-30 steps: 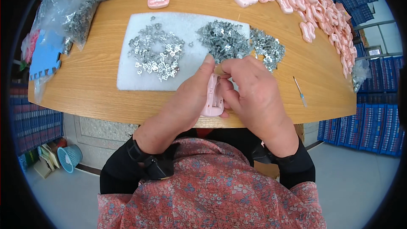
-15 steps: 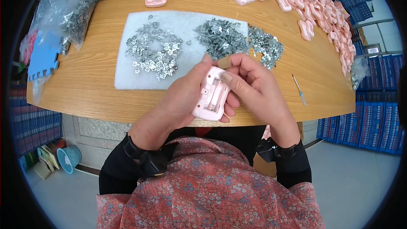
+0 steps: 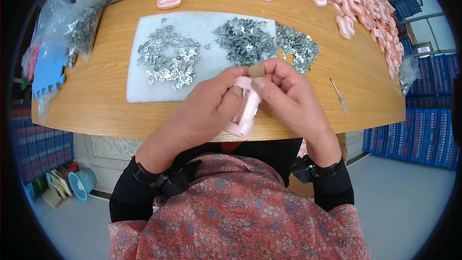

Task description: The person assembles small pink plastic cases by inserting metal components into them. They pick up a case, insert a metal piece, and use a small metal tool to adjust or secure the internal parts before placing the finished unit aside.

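Your left hand (image 3: 204, 108) is closed around a pink casing (image 3: 250, 108), thumb across its recess; your right hand (image 3: 291, 94), fingers curled, pinches its upper end. You hold it above the surface (image 3: 110, 86), near edge. Beyond lie a white pad (image 3: 204, 62), metal pieces (image 3: 248, 41) and heaped pink shells (image 3: 365, 17).

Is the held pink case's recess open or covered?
Open: no cover shows over the case's visible recess; the left hand hides part.

Heaped pink shells (image 3: 363, 12) and metal clips (image 3: 244, 41) suggest a workshop.
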A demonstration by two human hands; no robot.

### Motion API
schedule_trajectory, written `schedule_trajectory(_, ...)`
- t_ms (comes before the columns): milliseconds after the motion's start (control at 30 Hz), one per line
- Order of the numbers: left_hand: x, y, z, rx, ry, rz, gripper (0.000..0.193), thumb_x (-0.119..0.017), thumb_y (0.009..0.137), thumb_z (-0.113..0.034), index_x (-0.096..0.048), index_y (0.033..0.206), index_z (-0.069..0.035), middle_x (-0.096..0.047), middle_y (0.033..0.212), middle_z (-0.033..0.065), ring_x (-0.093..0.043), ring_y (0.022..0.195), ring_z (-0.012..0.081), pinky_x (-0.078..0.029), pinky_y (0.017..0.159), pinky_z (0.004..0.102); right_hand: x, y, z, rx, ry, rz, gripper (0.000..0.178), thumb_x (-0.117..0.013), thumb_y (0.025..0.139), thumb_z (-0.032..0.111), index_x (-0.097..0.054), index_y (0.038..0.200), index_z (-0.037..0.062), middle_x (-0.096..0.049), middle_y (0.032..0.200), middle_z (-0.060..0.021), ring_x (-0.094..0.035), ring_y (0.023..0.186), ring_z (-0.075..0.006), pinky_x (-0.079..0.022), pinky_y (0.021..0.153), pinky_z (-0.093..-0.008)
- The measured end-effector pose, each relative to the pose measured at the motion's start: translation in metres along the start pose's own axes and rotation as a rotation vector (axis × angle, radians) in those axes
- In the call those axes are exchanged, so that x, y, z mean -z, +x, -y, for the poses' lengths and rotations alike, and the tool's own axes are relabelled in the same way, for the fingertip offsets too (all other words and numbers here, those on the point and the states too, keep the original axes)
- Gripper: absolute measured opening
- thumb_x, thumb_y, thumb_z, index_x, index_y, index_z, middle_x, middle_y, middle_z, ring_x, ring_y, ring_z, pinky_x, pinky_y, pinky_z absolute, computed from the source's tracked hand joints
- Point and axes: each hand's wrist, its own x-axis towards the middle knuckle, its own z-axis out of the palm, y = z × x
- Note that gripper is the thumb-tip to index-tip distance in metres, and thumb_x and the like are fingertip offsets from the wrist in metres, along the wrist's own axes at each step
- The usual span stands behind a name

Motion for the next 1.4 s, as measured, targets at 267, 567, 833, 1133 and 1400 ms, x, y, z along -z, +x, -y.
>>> schedule_trajectory(267,0.002,0.0,0.009,0.302,-1.181,0.178,0.04,-0.043,0.105,-0.029,-0.048,0.136,-0.005,-0.055,0.089,0.0038,-0.051,0.068,0.0112,-0.04,0.061,0.0268,0.003,-0.002,-0.018,0.226,0.03,-0.118,0.025,-0.067,0.094,0.008,-0.06,0.117,-0.0004,-0.06,0.089,0.0024,-0.052,0.08,-0.003,-0.044,0.07,-0.0193)
schedule_trajectory(567,-0.001,-0.001,0.003,0.309,-1.304,0.339,0.039,-0.044,0.104,-0.033,-0.049,0.134,-0.007,-0.055,0.09,0.0033,-0.047,0.066,0.0109,-0.034,0.056,0.0246,0.001,0.003,-0.019,0.209,-0.043,-0.091,0.019,-0.076,0.087,0.011,-0.067,0.101,0.0006,-0.054,0.079,0.006,-0.045,0.07,-0.003,-0.041,0.063,-0.0211)
schedule_trajectory(833,-0.007,-0.004,0.016,0.293,-1.462,0.404,0.041,-0.04,0.105,-0.035,-0.049,0.133,-0.007,-0.059,0.095,0.0121,-0.045,0.059,0.0116,-0.032,0.051,0.0242,0.015,0.001,-0.022,0.09,0.11,-0.011,0.017,-0.073,0.09,0.011,-0.068,0.103,0.0005,-0.061,0.084,0.0049,-0.052,0.075,-0.0029,-0.045,0.068,-0.0205)
schedule_trajectory(1133,-0.016,0.007,0.017,0.321,-1.364,0.535,0.052,-0.034,0.106,-0.041,-0.045,0.141,-0.004,-0.064,0.106,0.0182,-0.061,0.071,0.0196,-0.048,0.058,0.0292,0.025,-0.012,-0.018,0.078,0.159,0.046,0.026,-0.066,0.096,0.015,-0.066,0.115,-0.003,-0.069,0.097,-0.0006,-0.061,0.087,-0.0041,-0.051,0.078,-0.0211)
schedule_trajectory(1400,-0.032,0.006,-0.008,0.395,-1.016,0.26,0.059,-0.027,0.106,-0.041,-0.039,0.145,0.002,-0.059,0.129,0.0266,-0.064,0.112,0.0369,-0.058,0.089,0.0435,0.059,-0.048,-0.022,0.087,0.012,-0.18,0.019,-0.066,0.096,0.014,-0.066,0.107,-0.0022,-0.068,0.095,-0.0025,-0.061,0.084,-0.008,-0.049,0.077,-0.0239)
